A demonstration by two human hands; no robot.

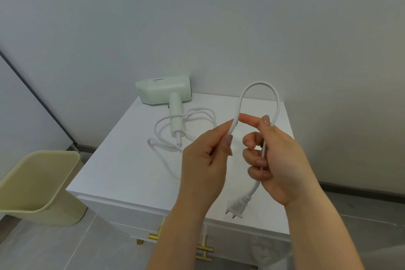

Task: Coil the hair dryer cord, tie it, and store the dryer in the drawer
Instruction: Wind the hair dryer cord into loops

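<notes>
Both hands up over the cabinet: left hand pinches the cord, right hand grips its plug end, a loop standing between. Dryer lies at the cabinet's back edge.

Matt pale-green plastic hair dryer, smooth white rubbery cord, glossy white cabinet top, brushed brass handles.

A home room: a white cabinet with gold handles stands at centre against a plain wall, a pale yellow waste bin lower left on grey floor tiles.
</notes>
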